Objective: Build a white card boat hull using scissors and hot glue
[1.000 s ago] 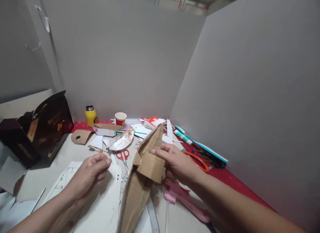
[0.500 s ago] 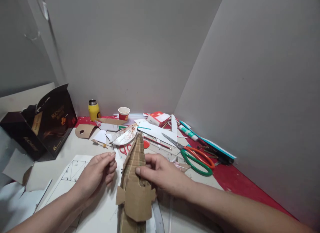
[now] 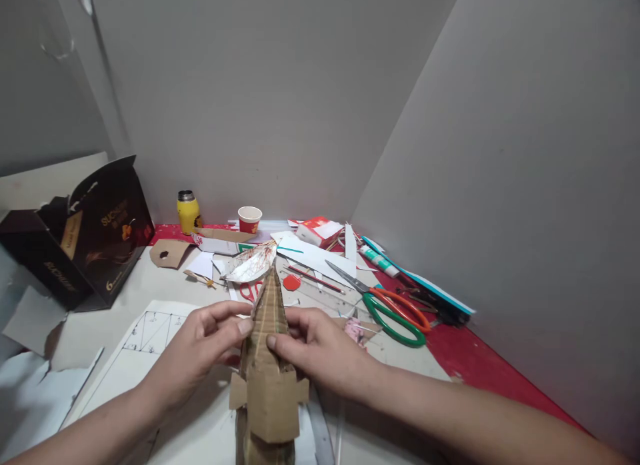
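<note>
A long brown cardboard model (image 3: pixel 270 385) with a pointed far end and small side tabs stands out in front of me in the head view. My right hand (image 3: pixel 313 342) grips its right edge, thumb on the upper face and the fingers partly hidden behind. At the left edge, my left hand (image 3: pixel 215 338) pinches the model between thumb and forefinger; its other fingers curl below. Beneath lies a white sheet (image 3: pixel 210 412). Beyond the tip is a shiny crumpled leaf-shaped piece (image 3: pixel 250 264).
Scissors with green and orange handles (image 3: pixel 395 313) lie to the right. A dark box (image 3: pixel 95 245) stands left. Behind are a yellow bottle (image 3: pixel 189 215), a paper cup (image 3: pixel 249 220) and paper scraps. A pencil (image 3: pixel 317 280) lies near a red disc (image 3: pixel 291 282). Grey walls close the back and right.
My left hand has moved right and its fingers have opened out from a loose curl onto the model's left edge. The right hand keeps its grip; the model has shifted slightly left.
</note>
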Tool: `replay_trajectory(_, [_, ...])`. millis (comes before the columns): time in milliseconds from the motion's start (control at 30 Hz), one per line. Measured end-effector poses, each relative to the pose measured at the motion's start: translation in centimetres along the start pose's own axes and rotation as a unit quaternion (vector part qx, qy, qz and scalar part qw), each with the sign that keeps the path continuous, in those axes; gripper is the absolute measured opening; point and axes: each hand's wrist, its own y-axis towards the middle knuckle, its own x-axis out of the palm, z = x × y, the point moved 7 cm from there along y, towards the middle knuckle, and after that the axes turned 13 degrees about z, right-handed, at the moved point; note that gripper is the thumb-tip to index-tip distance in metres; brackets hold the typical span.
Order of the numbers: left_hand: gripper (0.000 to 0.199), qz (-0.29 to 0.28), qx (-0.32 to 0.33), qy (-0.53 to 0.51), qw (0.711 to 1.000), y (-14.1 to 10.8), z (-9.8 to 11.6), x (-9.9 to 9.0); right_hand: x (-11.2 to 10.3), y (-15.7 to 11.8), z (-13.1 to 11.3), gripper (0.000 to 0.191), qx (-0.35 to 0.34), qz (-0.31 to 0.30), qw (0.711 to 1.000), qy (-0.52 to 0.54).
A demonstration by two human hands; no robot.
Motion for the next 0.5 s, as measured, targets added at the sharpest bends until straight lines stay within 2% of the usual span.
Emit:
replay_trajectory(200, [0.033, -0.018, 0.007, -0.006, 1.0, -0.5, 0.2, 1.3, 0.3, -0.4, -0.5, 0.015, -0.003, -0.019, 1.0, 0.011])
replay_trajectory(367, [0.027, 0.0, 0.044, 0.016, 0.999, -1.1, 0.5, 1.4, 0.4, -0.7, -0.5, 0.025, 0.032, -0.008, 0.999, 0.004])
replay_trajectory(500, [0.029, 0.015, 0.051, 0.029, 0.998, -1.4, 0.8, 1.5, 0.5, -0.9, -0.6, 0.027, 0.036, -0.012, 0.999, -0.005])
